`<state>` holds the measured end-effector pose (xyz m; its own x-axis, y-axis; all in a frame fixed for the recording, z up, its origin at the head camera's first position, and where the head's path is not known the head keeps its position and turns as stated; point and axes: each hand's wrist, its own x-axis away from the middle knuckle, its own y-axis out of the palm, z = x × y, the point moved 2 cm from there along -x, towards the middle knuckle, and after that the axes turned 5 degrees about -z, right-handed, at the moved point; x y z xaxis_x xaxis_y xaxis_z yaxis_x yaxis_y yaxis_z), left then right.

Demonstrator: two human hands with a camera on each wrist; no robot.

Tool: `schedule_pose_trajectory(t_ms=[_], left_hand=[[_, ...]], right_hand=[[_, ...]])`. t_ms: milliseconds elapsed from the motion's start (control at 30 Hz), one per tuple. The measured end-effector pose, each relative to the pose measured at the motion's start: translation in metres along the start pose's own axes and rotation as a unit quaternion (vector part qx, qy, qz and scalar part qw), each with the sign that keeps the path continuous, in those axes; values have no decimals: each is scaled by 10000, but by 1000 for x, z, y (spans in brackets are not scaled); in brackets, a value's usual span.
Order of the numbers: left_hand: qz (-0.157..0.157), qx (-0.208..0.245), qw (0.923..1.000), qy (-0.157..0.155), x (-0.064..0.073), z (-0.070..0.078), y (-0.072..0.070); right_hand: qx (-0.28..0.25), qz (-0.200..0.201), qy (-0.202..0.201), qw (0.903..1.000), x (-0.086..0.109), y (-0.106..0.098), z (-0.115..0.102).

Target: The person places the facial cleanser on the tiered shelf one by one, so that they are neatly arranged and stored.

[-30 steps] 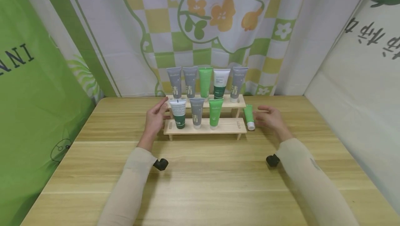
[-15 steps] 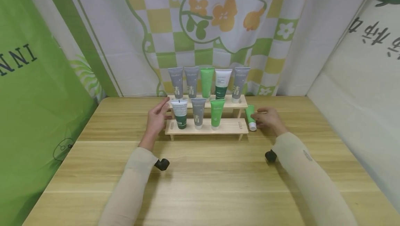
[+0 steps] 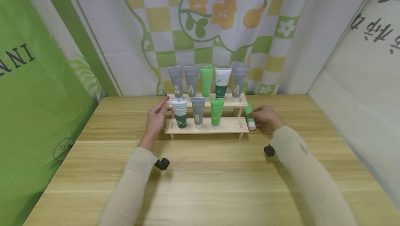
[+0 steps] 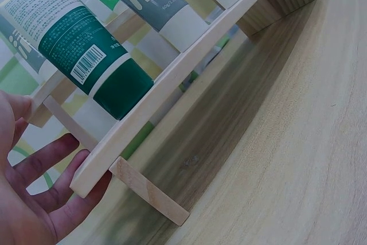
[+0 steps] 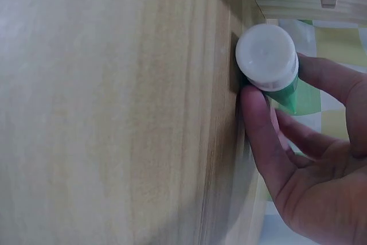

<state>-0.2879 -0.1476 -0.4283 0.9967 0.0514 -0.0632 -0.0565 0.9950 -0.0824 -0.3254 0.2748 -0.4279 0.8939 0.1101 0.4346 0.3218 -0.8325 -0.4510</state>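
Observation:
My right hand (image 3: 265, 116) pinches a green squeeze tube (image 3: 249, 111) that lies right of the wooden rack. Its white cap (image 5: 266, 54) faces the right wrist camera, with a finger and thumb on either side of the tube. At the rack's left end, my left hand (image 3: 155, 120) rests with loosely bent fingers against the side. In the left wrist view, the fingers (image 4: 74, 207) touch the end of the lower shelf. The two-tier rack (image 3: 229, 125) carries several upright tubes, among them a white and dark-green tube (image 3: 180, 115), a grey tube (image 3: 198, 113) and a green tube (image 3: 216, 113) in front.
The upper shelf (image 3: 200, 101) bears several more tubes, including a white-topped one (image 3: 222, 80) and a grey one (image 3: 240, 82) at its right end. A wooden table (image 3: 212, 177) lies beneath, with a patterned curtain (image 3: 162, 38) behind. Black wrist cameras sit on both sleeves.
My right hand has moved left onto the lying green tube and taken hold of it; the tube's far end has shifted slightly toward the rack. My left hand stays at the rack.

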Motion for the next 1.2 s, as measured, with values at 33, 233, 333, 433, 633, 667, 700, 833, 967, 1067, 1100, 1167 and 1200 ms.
schedule_pose_trajectory(t_ms=[33, 233, 333, 433, 633, 667, 700, 833, 967, 1067, 1100, 1167, 1200], left_hand=[[3, 8, 10000, -8, 0, 0, 0], [14, 44, 10000, -26, 0, -1, 0], [5, 92, 10000, -1, 0, 0, 1], [23, 114, 9999, 23, -1, -1, 1], [49, 133, 9998, 127, -1, 0, 2], [40, 142, 9998, 146, -1, 0, 2], [44, 167, 9997, 162, -1, 0, 2], [63, 156, 9997, 149, -2, -2, 1], [33, 136, 9998, 122, -2, -2, 1], [30, 68, 10000, 40, -1, -1, 0], [27, 56, 10000, 8, -1, -2, 0], [-3, 64, 10000, -27, -1, -2, 0], [-10, 72, 10000, -31, -2, -2, 0]], right_hand=[[15, -28, 0, 10000, 0, 0, 0], [14, -108, -1, 9999, -1, -2, -1], [-15, -140, 23, 9999, 0, -2, -1], [-26, -148, 23, 9999, 0, -2, 0], [-77, -115, -32, 9999, 1, -3, 3], [-90, -118, -52, 9999, 1, -2, 4], [-114, -117, -67, 9998, 2, -3, 4], [-212, -123, -111, 9996, 2, -2, 5], [-181, -111, -252, 9995, 5, -4, 6], [-298, -101, -373, 9988, 10, -5, 5], [-384, -97, -390, 9985, 12, -6, 5], [-600, -120, -432, 9972, 18, -7, 4], [-717, -131, -453, 9963, 22, -7, 4]])
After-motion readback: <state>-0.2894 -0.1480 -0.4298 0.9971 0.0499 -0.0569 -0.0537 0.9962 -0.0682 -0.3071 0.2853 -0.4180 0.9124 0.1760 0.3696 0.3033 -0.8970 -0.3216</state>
